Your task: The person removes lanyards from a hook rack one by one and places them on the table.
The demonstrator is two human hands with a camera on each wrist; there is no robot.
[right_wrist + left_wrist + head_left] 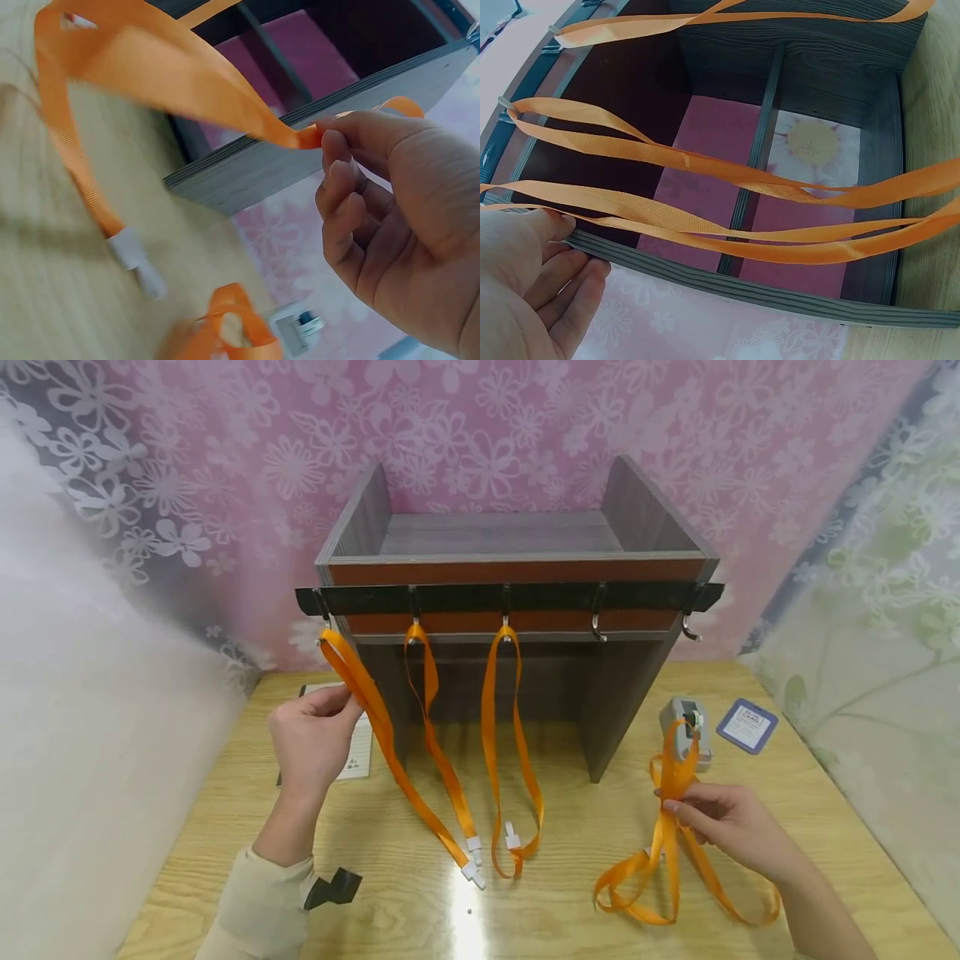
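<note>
Three orange lanyards hang from the rack's left hooks in the head view: a left lanyard point(386, 743), a second lanyard point(442, 760) and a third lanyard point(489, 735), each ending in a white clip. My left hand point(311, 739) pinches the edge of the left one below its hook, between thumb and finger. At the right, my right hand point(731, 827) pinches another orange lanyard point(667, 843), whose top loop stands above the fingers and whose straps trail to the table. In the right wrist view its white clip point(135, 259) dangles free.
A black hook rail point(457, 599) crosses the front of a grey wooden shelf point(630, 710); a fourth hook point(597, 627) and a fifth hook point(690, 628) are bare. Beyond my right hand lie a grey device point(701, 752) and a blue-edged card point(747, 725). Lined paper point(360, 752) lies behind my left hand.
</note>
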